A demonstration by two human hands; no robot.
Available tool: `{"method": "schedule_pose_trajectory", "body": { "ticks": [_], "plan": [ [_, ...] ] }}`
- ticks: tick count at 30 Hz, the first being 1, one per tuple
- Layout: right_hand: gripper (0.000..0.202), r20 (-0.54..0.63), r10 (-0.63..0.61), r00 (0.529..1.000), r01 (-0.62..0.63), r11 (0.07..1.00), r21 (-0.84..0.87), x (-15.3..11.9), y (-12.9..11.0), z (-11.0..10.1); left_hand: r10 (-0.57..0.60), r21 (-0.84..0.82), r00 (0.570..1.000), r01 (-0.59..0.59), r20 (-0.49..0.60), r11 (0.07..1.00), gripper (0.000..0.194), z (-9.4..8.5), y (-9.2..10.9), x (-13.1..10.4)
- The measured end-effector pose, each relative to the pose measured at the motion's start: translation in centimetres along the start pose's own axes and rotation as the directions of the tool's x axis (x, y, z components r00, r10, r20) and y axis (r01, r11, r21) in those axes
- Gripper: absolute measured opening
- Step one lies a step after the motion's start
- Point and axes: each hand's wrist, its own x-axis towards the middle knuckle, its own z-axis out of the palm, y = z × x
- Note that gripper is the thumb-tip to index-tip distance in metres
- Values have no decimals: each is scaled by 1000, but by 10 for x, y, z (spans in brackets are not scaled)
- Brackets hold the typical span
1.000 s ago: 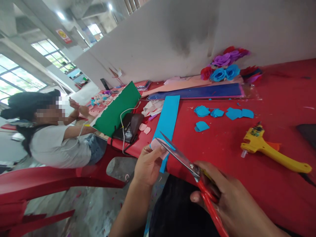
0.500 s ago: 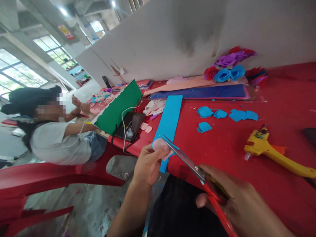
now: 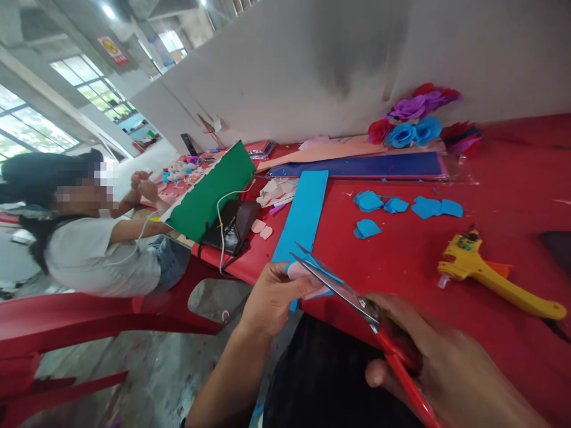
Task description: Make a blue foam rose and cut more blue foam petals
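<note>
My left hand (image 3: 270,300) pinches a pale pink paper petal (image 3: 297,271) together with blue paper behind it. In my right hand (image 3: 450,356) are scissors (image 3: 345,292) with red handles, the fingers wrapped round the grips. The blades are slightly parted and lie along the edge of the held paper, a bit of blue paper beside them. Just beyond my left hand, a long blue paper strip (image 3: 303,208) stretches across the red table (image 3: 401,255). Cut blue petals (image 3: 367,229) lie to the right of the strip.
A yellow glue gun (image 3: 486,273) lies at the right. Paper flowers (image 3: 410,131) and packed blue paper (image 3: 375,164) are by the wall. A dark bag (image 3: 236,226) sits beside a green board (image 3: 214,196). Another person (image 3: 102,238) sits at the left.
The scissors and my right hand have shifted slightly right and down. The held paper has turned, and more blue shows along the blades. The view has moved a little.
</note>
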Motion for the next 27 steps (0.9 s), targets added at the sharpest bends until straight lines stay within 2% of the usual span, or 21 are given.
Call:
{"method": "schedule_pose_trajectory", "body": {
  "ticks": [4, 9, 12, 18, 22, 27],
  "plan": [
    [56, -1, -21, 1000, 21, 998, -60, 1, 1, -1, -11, 38, 997, 9, 72, 999, 6, 4, -6, -2],
    [41, 27, 20, 999, -21, 1000, 18, 0, 3, -5, -41, 90, 990, 29, 133, 996, 7, 4, -4, -3],
    [40, 14, 29, 999, -30, 997, 77, -2, 3, -7, -37, 135, 989, 18, 143, 991, 9, 4, -2, -2],
    [57, 67, 65, 996, -73, 990, 118, -6, 7, -10, -83, 165, 986, 60, 141, 984, 8, 2, 2, 0],
    [53, 69, 60, 996, -70, 986, 154, -8, 10, -13, -78, 213, 986, 46, 148, 976, 7, 2, 8, 0],
    [45, 124, 66, 990, -88, 980, 181, -4, 3, -23, -87, 331, 978, 20, 189, 944, 10, -1, 16, 0]
  ]
}}
